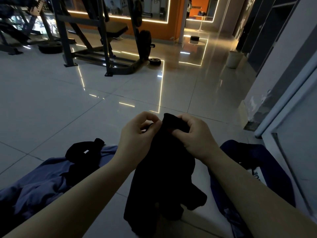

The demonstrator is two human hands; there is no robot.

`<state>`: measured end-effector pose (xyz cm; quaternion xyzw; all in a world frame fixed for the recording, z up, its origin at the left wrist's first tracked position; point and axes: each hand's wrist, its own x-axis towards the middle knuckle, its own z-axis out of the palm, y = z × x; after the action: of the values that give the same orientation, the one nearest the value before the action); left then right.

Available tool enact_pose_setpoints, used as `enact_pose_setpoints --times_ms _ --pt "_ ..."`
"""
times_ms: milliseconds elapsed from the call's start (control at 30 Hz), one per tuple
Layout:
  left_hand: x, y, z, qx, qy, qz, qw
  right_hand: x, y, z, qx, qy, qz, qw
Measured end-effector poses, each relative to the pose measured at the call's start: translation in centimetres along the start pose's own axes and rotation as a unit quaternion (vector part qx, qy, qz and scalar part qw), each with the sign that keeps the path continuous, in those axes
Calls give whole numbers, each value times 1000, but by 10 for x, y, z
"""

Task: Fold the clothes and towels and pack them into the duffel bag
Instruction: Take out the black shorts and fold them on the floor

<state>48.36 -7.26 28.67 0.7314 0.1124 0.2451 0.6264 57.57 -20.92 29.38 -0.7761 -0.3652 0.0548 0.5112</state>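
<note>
Black garment (164, 169) is held up over the tiled floor (51, 100), top edge pinched by both hands, the rest hanging limp and crumpled toward the bottom of view. Left hand (137, 133): thumb and fingertips curled onto the garment's left edge. Right hand (193, 134): fingers curled round the upper right corner, cloth bunched under them. Open glossy tile is seen ahead of the hands, out to the gym rack frame (103, 48). Left side is bounded by a soft blue-purple cloth pile (39, 182) with a second black piece (82, 155) lying on it. Dark blue duffel bag (253, 169) sits on the floor just right of the right forearm, beside the wall panel (291, 134); whether it is open can't be told
</note>
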Motion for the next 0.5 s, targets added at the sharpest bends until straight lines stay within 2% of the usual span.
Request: enact_pose_setpoints --times_ms 167,300,400,500 --pt "3 6 -3 60 -21 -31 997 -1 -6 5 -80 29 -51 995" --pt "4 4 -4 120 42 -36 991 -1 -8 15 -110 54 -67 990" --pt "10 1 -9 55 61 -68 994 1 -4 23 -97 61 -47 992" --pt "13 -1 -15 20 64 -93 993 2 -3 21 -39 21 -11 999"
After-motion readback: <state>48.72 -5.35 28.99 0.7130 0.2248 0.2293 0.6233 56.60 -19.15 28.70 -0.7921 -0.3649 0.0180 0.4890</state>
